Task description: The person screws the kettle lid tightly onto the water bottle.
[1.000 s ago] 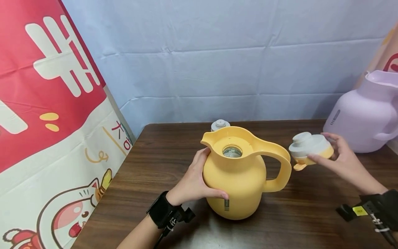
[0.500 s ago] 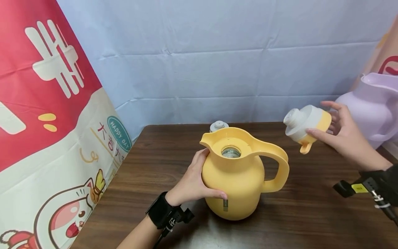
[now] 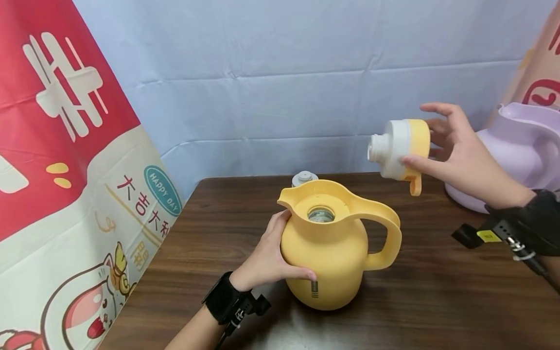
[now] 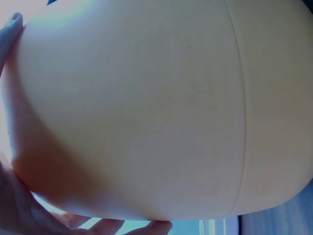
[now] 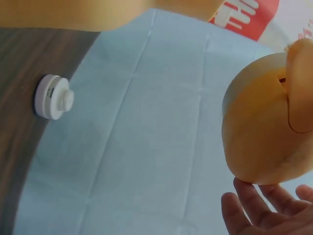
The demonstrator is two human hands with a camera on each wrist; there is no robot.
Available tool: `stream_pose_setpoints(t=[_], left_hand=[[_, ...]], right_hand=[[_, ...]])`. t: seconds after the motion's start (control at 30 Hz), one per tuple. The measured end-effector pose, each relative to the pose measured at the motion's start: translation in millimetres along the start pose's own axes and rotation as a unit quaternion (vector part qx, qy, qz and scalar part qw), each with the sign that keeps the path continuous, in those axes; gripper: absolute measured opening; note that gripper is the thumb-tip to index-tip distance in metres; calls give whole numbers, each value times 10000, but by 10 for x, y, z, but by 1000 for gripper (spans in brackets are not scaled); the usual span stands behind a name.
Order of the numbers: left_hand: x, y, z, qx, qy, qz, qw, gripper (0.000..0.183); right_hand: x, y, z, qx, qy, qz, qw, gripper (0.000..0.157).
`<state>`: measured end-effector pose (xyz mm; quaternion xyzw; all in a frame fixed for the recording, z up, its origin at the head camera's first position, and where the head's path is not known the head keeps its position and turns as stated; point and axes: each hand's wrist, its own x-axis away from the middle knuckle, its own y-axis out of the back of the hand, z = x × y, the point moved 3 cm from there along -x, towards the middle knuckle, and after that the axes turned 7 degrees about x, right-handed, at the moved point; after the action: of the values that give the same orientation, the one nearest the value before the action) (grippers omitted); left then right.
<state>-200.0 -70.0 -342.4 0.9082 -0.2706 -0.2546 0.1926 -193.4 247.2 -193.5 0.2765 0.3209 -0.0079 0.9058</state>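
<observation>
A yellow vacuum jug (image 3: 325,257) stands upright on the table, its mouth uncovered and its handle to the right. My left hand (image 3: 268,250) grips its left side, thumb across the front by the dark label; some fingers are hidden behind it in the head view. The left wrist view is filled by the jug's rounded body (image 4: 146,107). Up to the right of the jug, my right hand (image 3: 463,158) holds a yellow and white jug lid (image 3: 404,148) in the air. That lid lies on its side, with the white threaded neck pointing left and a yellow tab downward.
Just behind the yellow jug sits a white round lid-like piece (image 3: 305,178), seen whole in the right wrist view. A lilac jug (image 3: 516,155) stands at the right, behind my right hand. Pale blue cloth (image 3: 284,97) hangs behind the brown table (image 3: 210,233).
My right hand has raised the lid, moved it left, and tipped it from neck-up to neck pointing left. The left hand and the yellow jug stay nearly in place.
</observation>
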Motion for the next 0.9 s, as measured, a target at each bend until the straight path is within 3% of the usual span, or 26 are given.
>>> stream_pose_setpoints(t=[0.23,0.37,0.5,0.7,0.9], left_hand=[[-18,17,-13,-66,6,-14,10000,121],[-13,22,-21,-63,-48,-6,10000,121],[0,27,-31,-55,-94,16,9999,121],[6,40,-29,-58,-75,61,9999,121],[12,51,-19,-61,-94,75,9999,118]], right_hand=[[-178,-135,354,771,254,368,9960,80],[-247,-269,566,1453,764,699,9840,73],[-289,-408,732,1663,1205,1084,9727,66],[-322,-590,838,1899,696,1660,9652,55],[-322,-747,867,2371,57,2128,9479,61]])
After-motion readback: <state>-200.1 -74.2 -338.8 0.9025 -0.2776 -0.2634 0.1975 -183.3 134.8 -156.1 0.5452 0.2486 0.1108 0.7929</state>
